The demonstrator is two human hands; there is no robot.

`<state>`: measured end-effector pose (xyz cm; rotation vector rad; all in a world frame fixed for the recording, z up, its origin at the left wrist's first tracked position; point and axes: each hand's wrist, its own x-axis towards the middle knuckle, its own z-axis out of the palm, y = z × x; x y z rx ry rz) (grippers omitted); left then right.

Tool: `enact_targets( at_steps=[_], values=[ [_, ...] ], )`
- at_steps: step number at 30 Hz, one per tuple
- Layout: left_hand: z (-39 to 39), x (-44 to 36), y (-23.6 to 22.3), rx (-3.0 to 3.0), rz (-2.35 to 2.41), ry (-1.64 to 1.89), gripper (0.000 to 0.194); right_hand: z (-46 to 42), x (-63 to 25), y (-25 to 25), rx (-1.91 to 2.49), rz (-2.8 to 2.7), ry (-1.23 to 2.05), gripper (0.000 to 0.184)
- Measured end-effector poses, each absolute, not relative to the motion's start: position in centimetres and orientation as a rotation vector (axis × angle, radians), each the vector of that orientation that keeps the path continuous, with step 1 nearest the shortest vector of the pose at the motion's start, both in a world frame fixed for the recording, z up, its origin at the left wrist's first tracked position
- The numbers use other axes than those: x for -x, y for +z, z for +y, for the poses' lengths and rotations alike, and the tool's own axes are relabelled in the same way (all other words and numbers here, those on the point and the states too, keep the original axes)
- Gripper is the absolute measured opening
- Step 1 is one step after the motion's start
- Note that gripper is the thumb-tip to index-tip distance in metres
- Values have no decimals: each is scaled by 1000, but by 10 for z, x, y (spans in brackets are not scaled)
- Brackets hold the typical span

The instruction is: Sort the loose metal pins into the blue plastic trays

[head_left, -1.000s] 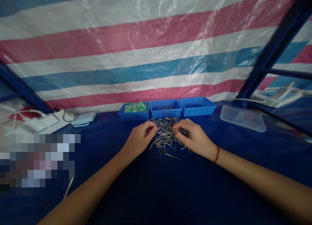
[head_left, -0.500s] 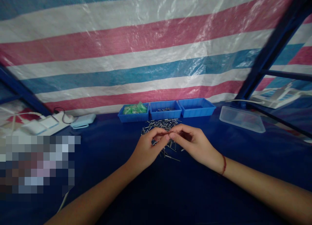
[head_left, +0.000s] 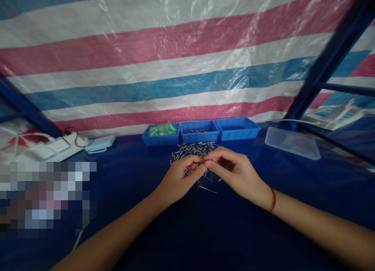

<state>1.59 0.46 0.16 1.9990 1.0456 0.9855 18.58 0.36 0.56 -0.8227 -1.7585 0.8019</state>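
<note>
head view: left hand (head_left: pixel 178 181) and right hand (head_left: pixel 241 171) meet over heap of thin, shiny metal pins (head_left: pixel 193 149) near the table's (head_left: pixel 187 232) far edge; fingertips pressed together, can't tell on what. three rectangular blue plastic bins (head_left: pixel 199 137) behind, crinkly green bag (head_left: pixel 164 129) in leftmost.

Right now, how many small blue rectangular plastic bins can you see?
3, side by side behind the loose pile of thin silvery metal pins: the left bin, holding green plastic; the middle bin; and the right bin. None appears hidden.

No readable text or labels.
</note>
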Motion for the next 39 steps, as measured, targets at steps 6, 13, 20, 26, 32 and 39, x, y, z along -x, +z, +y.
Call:
enact_targets(
  at_steps=[6,13,20,26,32,39],
  values=[
    [4,-15,2,-1986,1064,1126,9,4,-187,9,805,-1807,724,12],
    [2,-14,6,-2147,1124,1328,4,7,-186,3,876,-1790,742,12],
    [0,-13,7,-2249,1112,1371,2,7,-186,-1,897,-1820,766,13],
    [0,-11,9,-2154,1159,1379,15,15,-190,7,931,-1888,584,19],
    [8,-1,5,-2216,1169,1359,15,77,-199,17,1090,-1833,34,26],
    [27,12,-7,-2363,1221,1167,15,102,-199,15,1169,-1974,-205,30]
  ],
)
